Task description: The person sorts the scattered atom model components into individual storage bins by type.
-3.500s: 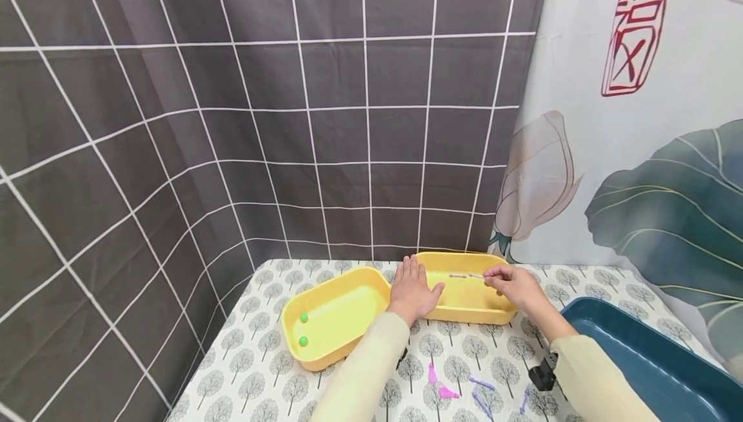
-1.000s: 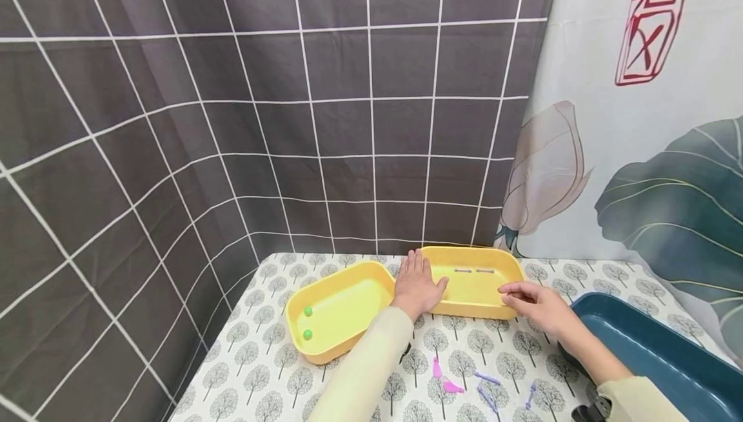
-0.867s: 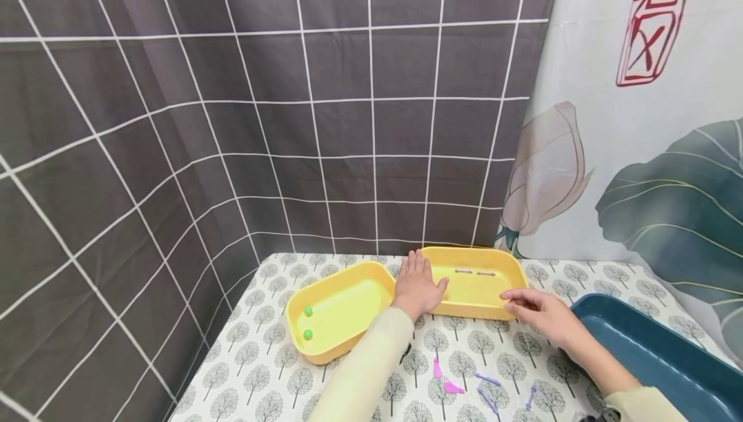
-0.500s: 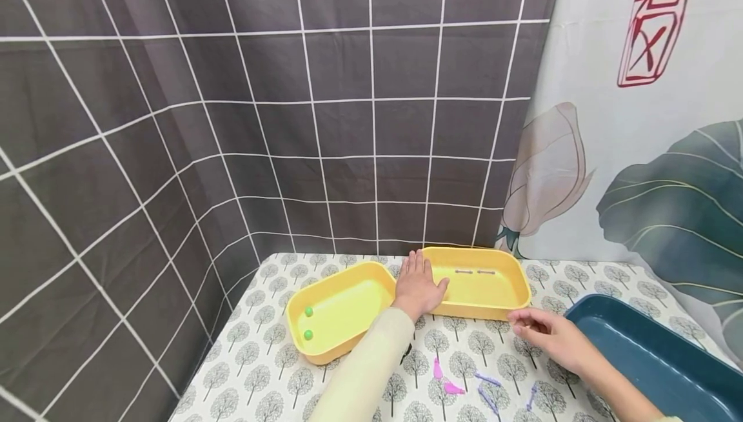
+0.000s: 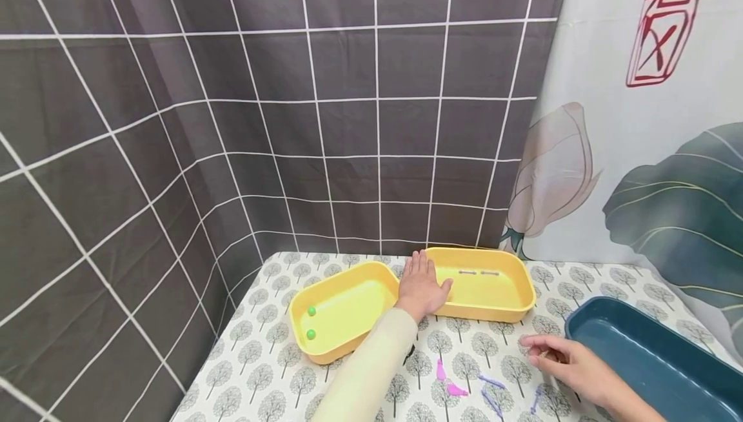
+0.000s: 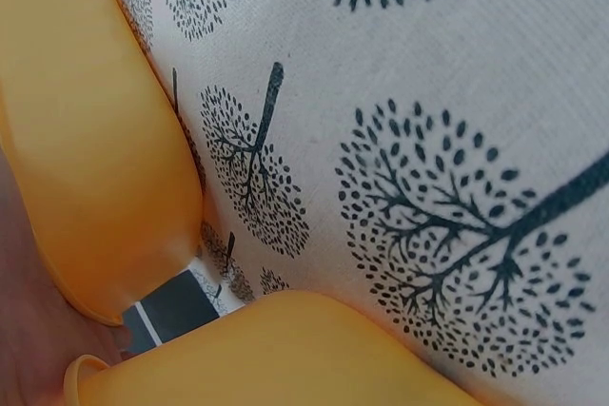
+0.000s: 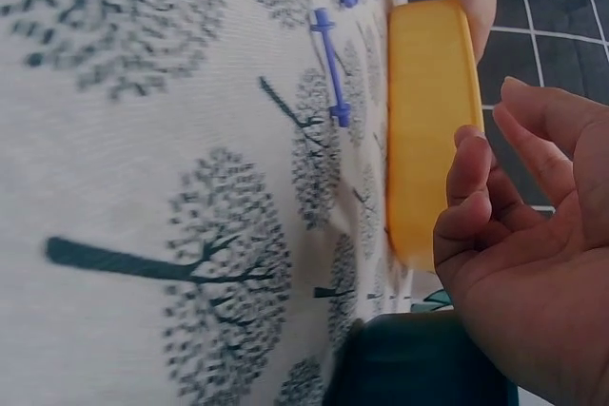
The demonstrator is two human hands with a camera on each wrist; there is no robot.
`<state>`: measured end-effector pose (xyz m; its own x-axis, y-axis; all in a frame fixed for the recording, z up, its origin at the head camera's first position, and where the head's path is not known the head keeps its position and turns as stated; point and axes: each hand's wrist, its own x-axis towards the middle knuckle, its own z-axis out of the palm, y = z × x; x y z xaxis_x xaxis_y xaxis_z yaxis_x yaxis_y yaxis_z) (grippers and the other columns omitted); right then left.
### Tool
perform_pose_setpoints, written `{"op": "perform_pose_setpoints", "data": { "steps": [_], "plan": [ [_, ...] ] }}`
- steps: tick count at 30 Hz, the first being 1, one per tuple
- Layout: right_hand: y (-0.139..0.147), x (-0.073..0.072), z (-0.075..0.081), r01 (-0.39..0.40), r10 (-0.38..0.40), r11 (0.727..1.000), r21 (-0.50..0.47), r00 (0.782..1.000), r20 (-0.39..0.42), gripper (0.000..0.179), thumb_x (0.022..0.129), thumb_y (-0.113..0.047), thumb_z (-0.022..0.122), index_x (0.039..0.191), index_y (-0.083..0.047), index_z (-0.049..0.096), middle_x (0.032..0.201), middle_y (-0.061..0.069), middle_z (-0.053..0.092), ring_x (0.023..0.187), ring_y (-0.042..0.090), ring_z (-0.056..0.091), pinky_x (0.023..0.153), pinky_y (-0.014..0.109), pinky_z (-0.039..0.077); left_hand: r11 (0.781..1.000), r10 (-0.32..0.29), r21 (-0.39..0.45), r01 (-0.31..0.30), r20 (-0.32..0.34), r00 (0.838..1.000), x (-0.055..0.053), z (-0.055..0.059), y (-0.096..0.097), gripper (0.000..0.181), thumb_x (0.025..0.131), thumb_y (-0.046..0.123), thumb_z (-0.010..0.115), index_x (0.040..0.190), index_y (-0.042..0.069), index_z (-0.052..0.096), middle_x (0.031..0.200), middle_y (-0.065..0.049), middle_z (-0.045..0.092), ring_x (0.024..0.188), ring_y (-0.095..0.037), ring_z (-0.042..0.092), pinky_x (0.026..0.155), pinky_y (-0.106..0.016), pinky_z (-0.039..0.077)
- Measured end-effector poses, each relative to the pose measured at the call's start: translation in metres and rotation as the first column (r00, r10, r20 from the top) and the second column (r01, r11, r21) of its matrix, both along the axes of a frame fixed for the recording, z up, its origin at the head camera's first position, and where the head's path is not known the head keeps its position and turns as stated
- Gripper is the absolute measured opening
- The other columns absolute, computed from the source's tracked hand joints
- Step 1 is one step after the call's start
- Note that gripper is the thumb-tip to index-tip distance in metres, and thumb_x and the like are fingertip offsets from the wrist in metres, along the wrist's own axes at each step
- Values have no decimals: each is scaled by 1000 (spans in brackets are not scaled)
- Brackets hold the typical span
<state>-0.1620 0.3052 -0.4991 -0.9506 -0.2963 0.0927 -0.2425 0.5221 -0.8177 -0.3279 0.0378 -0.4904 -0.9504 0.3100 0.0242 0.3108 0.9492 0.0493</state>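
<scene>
My left hand [image 5: 422,286] rests with straight fingers over the left end of the right yellow tray [image 5: 484,314], beside the left yellow tray [image 5: 342,351]. Inside the right tray lie two small purple rods [image 5: 489,273] with widened ends. My right hand [image 5: 571,367] hovers over the table with loosely bent fingers, between that tray and a dark blue tray [image 5: 656,351]; the right wrist view shows nothing between its fingertips. Left of it on the cloth are two small pink pieces [image 5: 455,390] and three purple rods [image 5: 491,381]. In the left wrist view the left hand [image 6: 38,330] is mostly cut off.
Two green balls [image 5: 311,333] sit in the left yellow tray. A tree-print cloth [image 5: 273,402] covers the table. Behind it hangs a dark grid-patterned curtain [image 5: 348,125], with a floral white cloth [image 5: 604,151] at the right.
My right hand held a purple rod in the right yellow tray, let it go there, then withdrew over the rim toward the front right. The left hand stays on the tray.
</scene>
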Motion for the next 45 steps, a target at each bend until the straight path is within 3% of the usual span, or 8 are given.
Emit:
{"op": "perform_pose_setpoints", "data": {
  "steps": [6, 12, 18, 27, 31, 34, 38, 45],
  "plan": [
    [6, 6, -8, -64, 64, 998, -9, 998, 1, 28, 99, -8, 64, 122, 8, 65, 93, -7, 67, 76, 3, 56, 60, 21, 49, 1000, -2, 0, 2, -1, 1000, 0, 0, 1, 75, 104, 62, 24, 159, 11, 32, 169, -11, 16, 157, -26, 11, 127, -38, 10],
    [16, 11, -11, -86, 82, 996, 21, 986, 142, 36, 101, -18, 63, 128, 7, 63, 97, -7, 67, 79, 2, 56, 65, 19, 48, 1000, 4, -10, -4, -5, 1000, -2, -2, 1, 76, 104, 62, 23, 160, 12, 31, 169, -10, 16, 157, -26, 11, 127, -38, 10],
    [23, 11, -16, -157, 163, 987, -44, 960, 226, 38, 102, -14, 61, 128, 13, 59, 102, -6, 68, 80, 3, 56, 66, 20, 49, 1000, 7, -3, -7, 6, 1000, -1, -3, 1, 76, 104, 62, 23, 160, 12, 30, 170, -10, 15, 157, -26, 10, 127, -38, 10],
    [22, 13, -20, -99, 102, 995, -29, 926, 364, 52, 94, -32, 72, 129, 6, 63, 112, 12, 68, 81, 4, 54, 68, 19, 46, 1000, 8, -3, -8, -2, 1000, -2, -4, 0, 76, 104, 63, 23, 160, 12, 31, 170, -10, 16, 157, -26, 11, 127, -38, 11],
    [24, 13, -22, -126, 115, 992, 12, 937, 329, 43, 94, -27, 72, 127, 1, 66, 106, 4, 66, 78, 5, 53, 64, 21, 43, 1000, 4, 5, -4, 2, 1000, -2, -3, 1, 76, 104, 62, 23, 160, 11, 31, 170, -10, 15, 157, -26, 10, 127, -39, 10],
    [23, 13, -23, -166, 143, 983, 78, 960, 242, 34, 94, -25, 72, 122, -4, 69, 104, -5, 65, 77, 3, 52, 62, 21, 42, 1000, 5, 2, -5, 0, 1000, -3, -2, 1, 76, 104, 62, 22, 160, 11, 30, 170, -11, 14, 157, -26, 10, 127, -39, 10],
    [24, 12, -24, -198, 178, 971, 136, 972, 152, 23, 95, -21, 71, 114, -8, 71, 101, -9, 65, 78, -1, 50, 63, 19, 42, 1000, 6, -5, -6, -8, 1000, -3, -2, 1, 76, 104, 63, 21, 160, 12, 31, 170, -10, 15, 157, -26, 11, 127, -39, 10],
    [22, 12, -26, -183, 157, 969, 164, 975, 157, 14, 94, -20, 72, 106, -12, 71, 97, -11, 63, 79, -2, 49, 66, 18, 43, 1000, 3, -5, -3, -7, 1000, -2, -3, 1, 76, 104, 63, 22, 160, 12, 31, 169, -10, 16, 157, -26, 11, 127, -39, 11]
  ]
}}
